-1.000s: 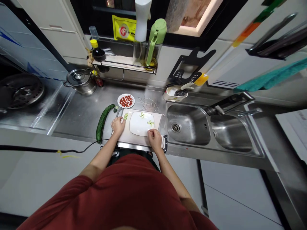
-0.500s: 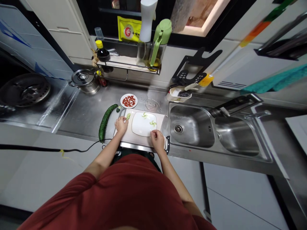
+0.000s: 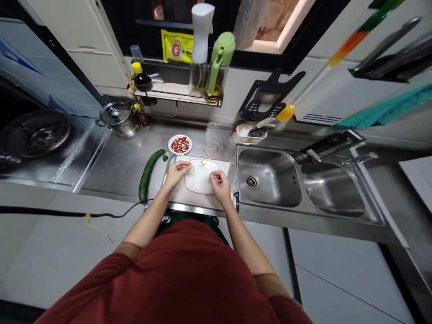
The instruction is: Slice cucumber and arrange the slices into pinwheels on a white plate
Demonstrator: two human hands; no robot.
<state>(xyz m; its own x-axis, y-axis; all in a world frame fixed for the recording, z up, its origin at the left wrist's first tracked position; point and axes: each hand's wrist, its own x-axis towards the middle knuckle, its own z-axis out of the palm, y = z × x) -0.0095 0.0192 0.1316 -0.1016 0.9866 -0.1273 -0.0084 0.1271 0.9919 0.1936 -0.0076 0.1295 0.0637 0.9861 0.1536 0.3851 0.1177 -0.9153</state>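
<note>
A white plate lies on the pale cutting board. At the plate's left edge my left hand is pinched on a thin round cucumber slice. My right hand hovers over the plate's right side with thumb and fingertips together; whatever they hold, if anything, is too small to tell. A curved group of cucumber slices rests near the plate's far edge. A second group, toward the right hand, is now covered by it. Left of the board lies a long green cucumber, with a cut end piece beside its tip.
Behind the board stands a small plate of chopped red pieces. A knife handle shows at the board's right edge, next to the double sink. A lidded pot stands back left, below a shelf with bottles.
My left hand has moved right, from the slices on the board to the plate, with a cucumber slice in its fingers. My right hand has shifted slightly farther over the plate.
</note>
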